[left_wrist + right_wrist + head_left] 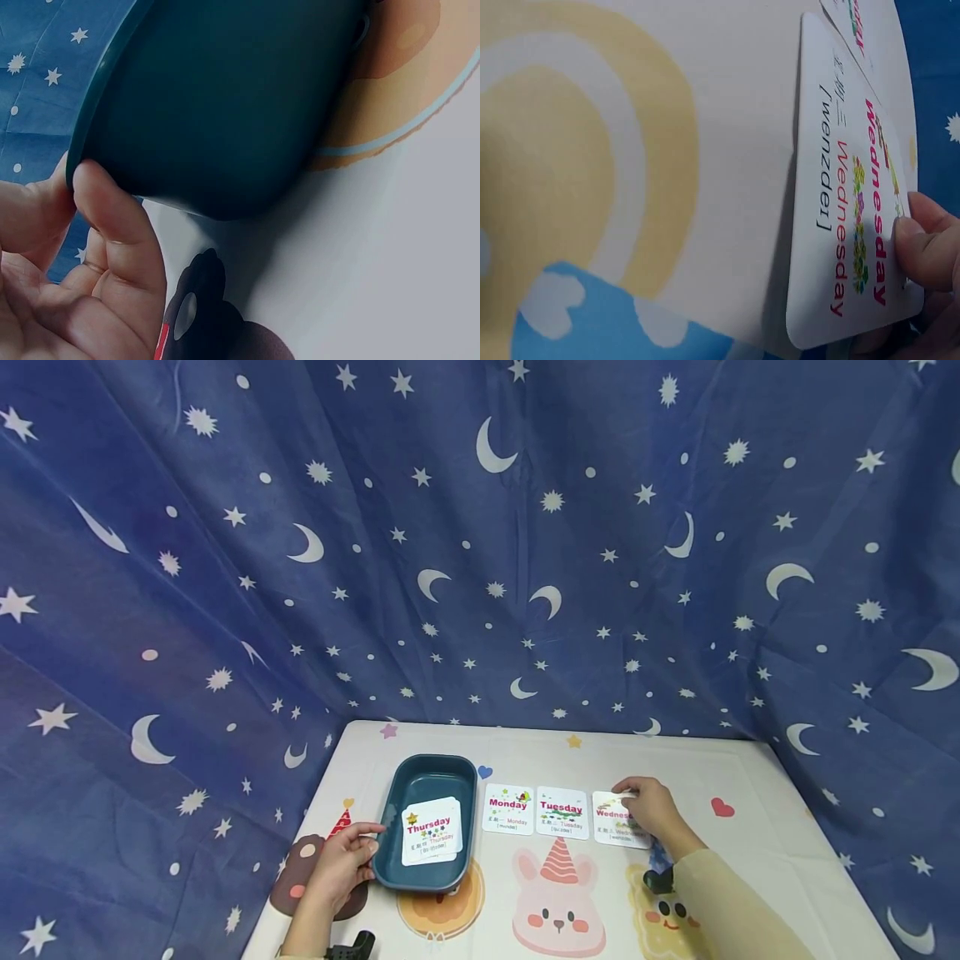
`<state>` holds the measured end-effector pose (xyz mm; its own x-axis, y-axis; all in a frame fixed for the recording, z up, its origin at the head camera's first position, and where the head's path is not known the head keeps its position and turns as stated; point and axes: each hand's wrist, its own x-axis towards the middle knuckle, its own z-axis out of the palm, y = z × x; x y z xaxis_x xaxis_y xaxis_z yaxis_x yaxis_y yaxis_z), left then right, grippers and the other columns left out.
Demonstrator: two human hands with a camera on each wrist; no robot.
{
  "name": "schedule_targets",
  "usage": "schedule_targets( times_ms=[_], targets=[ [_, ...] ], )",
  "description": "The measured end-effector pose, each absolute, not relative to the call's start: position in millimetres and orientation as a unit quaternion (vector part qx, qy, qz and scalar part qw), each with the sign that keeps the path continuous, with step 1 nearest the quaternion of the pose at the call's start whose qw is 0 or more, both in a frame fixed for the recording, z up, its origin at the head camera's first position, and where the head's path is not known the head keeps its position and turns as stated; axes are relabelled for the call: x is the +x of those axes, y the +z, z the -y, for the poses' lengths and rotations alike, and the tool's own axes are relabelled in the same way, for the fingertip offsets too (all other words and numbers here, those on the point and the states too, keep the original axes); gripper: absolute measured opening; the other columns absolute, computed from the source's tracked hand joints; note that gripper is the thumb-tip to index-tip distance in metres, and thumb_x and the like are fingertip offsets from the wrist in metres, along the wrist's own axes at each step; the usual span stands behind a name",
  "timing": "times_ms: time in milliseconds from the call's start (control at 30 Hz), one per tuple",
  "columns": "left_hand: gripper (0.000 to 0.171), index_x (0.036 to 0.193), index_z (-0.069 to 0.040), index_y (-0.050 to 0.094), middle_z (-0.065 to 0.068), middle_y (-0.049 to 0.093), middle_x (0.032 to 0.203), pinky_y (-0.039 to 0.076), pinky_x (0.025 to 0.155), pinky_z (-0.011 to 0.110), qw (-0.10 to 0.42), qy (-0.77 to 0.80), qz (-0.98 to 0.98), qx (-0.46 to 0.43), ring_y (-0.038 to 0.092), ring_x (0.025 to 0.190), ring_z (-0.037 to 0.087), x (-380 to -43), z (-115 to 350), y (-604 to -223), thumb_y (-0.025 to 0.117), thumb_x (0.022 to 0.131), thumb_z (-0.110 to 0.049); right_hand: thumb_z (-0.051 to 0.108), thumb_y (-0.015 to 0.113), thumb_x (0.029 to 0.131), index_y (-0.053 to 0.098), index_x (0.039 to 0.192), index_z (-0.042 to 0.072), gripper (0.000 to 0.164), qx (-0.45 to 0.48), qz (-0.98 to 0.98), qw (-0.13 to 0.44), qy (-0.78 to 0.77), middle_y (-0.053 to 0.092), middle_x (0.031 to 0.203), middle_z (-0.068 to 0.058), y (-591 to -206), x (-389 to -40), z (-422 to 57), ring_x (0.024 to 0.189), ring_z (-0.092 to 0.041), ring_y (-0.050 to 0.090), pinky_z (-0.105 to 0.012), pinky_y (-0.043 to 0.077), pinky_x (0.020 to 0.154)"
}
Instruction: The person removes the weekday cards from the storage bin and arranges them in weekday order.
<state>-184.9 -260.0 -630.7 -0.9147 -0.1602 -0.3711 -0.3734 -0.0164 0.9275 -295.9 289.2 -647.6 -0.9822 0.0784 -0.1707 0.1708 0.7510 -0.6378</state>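
My right hand pinches the Wednesday card at its far right edge, thumb on the printed face. In the right wrist view this card casts a narrow shadow on the cloth along its near edge. To its left the Tuesday card and the Monday card lie face up in a row. With thumb and fingers my left hand grips the left rim of a dark teal tray. Inside the tray sits a small stack of cards with the Thursday card on top.
A white tablecloth printed with cartoon animals and hearts covers the table. Behind and at the sides hangs a blue curtain with stars and moons. A black wrist strap part shows below the left hand.
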Motion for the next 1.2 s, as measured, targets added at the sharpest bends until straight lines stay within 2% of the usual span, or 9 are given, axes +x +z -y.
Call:
schedule_targets(
  times_ms=[133, 367, 533, 967, 1200],
  targets=[
    [0.031, 0.132, 0.003, 0.068, 0.004, 0.061, 0.087, 0.054, 0.057, 0.029, 0.078, 0.687, -0.697, -0.191, 0.053, 0.065, 0.015, -185, 260, -631, 0.06, 0.102, 0.007, -0.003, 0.067, 0.097, 0.08, 0.11, 0.009, 0.022, 0.073, -0.936, 0.059, -0.341, 0.076, 0.118, -0.017, -651, -296, -286, 0.102, -0.03, 0.068, -0.052, 0.055, 0.092],
    [0.031, 0.133, 0.003, 0.068, 0.004, 0.061, 0.088, 0.054, 0.058, 0.029, 0.079, 0.686, -0.697, -0.194, 0.053, 0.066, 0.015, -184, 260, -629, 0.06, 0.103, 0.006, -0.003, 0.068, 0.095, 0.08, 0.107, 0.008, 0.021, 0.072, -0.94, 0.047, -0.331, 0.076, 0.12, -0.02, -653, -299, -282, 0.113, -0.039, 0.067, -0.061, 0.05, 0.104],
    [0.031, 0.133, 0.003, 0.068, 0.005, 0.061, 0.088, 0.054, 0.058, 0.029, 0.078, 0.686, -0.697, -0.195, 0.053, 0.066, 0.016, -183, 260, -629, 0.06, 0.103, 0.006, -0.002, 0.07, 0.094, 0.081, 0.106, 0.008, 0.019, 0.071, -0.945, 0.038, -0.318, 0.076, 0.12, -0.02, -655, -299, -282, 0.116, -0.041, 0.067, -0.063, 0.048, 0.108],
    [0.032, 0.133, 0.003, 0.067, 0.006, 0.062, 0.089, 0.054, 0.057, 0.028, 0.076, 0.69, -0.694, -0.191, 0.053, 0.065, 0.015, -184, 259, -631, 0.061, 0.102, 0.006, 0.0, 0.076, 0.09, 0.081, 0.106, 0.008, 0.019, 0.099, -0.948, 0.024, -0.303, 0.077, 0.119, -0.02, -656, -297, -276, 0.112, -0.041, 0.068, -0.062, 0.049, 0.104],
    [0.031, 0.132, 0.003, 0.068, 0.006, 0.062, 0.088, 0.054, 0.057, 0.028, 0.075, 0.691, -0.693, -0.191, 0.053, 0.064, 0.014, -183, 259, -630, 0.061, 0.102, 0.006, 0.005, 0.079, 0.086, 0.082, 0.102, 0.009, 0.017, 0.089, -0.957, 0.001, -0.277, 0.077, 0.115, -0.018, -658, -295, -276, 0.107, -0.04, 0.069, -0.058, 0.051, 0.095]
  ],
)
